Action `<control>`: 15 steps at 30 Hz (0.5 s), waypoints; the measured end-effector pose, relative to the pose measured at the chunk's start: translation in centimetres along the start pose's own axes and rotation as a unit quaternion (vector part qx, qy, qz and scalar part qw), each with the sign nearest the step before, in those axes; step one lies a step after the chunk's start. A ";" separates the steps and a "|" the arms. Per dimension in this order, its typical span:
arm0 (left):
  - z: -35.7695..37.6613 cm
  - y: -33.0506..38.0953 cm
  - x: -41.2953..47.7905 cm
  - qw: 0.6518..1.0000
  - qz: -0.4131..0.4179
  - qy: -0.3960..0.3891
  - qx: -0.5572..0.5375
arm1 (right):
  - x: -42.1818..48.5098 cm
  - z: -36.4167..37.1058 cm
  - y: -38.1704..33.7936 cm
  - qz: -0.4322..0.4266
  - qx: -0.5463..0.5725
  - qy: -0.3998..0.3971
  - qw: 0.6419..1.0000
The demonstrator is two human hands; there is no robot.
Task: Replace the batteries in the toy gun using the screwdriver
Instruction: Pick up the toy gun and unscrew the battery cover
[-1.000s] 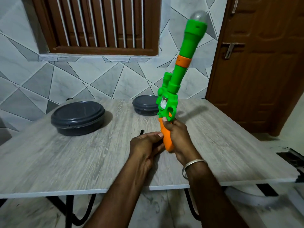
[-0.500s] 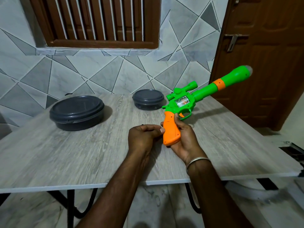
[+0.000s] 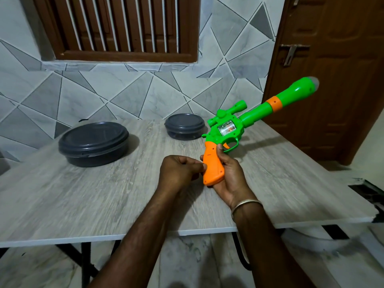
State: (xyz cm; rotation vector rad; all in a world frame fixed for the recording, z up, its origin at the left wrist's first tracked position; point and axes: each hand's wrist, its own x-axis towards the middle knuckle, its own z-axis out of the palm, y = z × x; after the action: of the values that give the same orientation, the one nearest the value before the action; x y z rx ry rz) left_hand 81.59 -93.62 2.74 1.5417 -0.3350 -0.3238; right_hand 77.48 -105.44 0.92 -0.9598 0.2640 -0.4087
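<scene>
The toy gun (image 3: 226,129) has a green body, a long green barrel with an orange ring, and an orange grip (image 3: 213,167). My right hand (image 3: 230,175) holds it by the grip above the table, with the barrel pointing up and to the right toward the door. My left hand (image 3: 178,171) is closed in a fist, its fingertips against the left side of the grip. The screwdriver is hidden inside that fist; only earlier frames show its thin black end.
A large dark round lidded container (image 3: 93,143) sits on the grey wood-look table (image 3: 83,200) at the left. A smaller one (image 3: 185,126) stands at the back behind the gun. A brown door (image 3: 332,69) is at the right, and a tiled wall behind.
The gun has swung from nearly upright down to a slant pointing right. My left hand stayed at the grip, and the black tip above it has gone out of sight.
</scene>
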 end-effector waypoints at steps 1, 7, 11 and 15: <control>0.0 0.0 0.0 1.000 -0.003 0.000 0.000 | 0.0 0.1 0.0 -0.002 -0.004 0.002 1.000; 0.3 0.5 -0.8 0.993 -0.060 -0.002 -0.106 | 0.0 0.3 0.2 -0.022 -0.024 0.021 0.999; 0.3 0.3 -1.2 0.984 -0.090 -0.003 -0.151 | -0.2 0.5 0.1 -0.030 -0.008 0.014 0.999; 0.3 0.4 -1.1 0.982 -0.099 -0.006 -0.158 | -0.5 0.7 -0.1 -0.031 -0.007 0.012 0.999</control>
State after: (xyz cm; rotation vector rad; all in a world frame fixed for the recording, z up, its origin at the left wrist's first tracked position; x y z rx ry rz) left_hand 80.46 -93.45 3.16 1.2609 -0.1306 -0.5165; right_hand 77.26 -104.75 1.34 -0.9789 0.2594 -0.4765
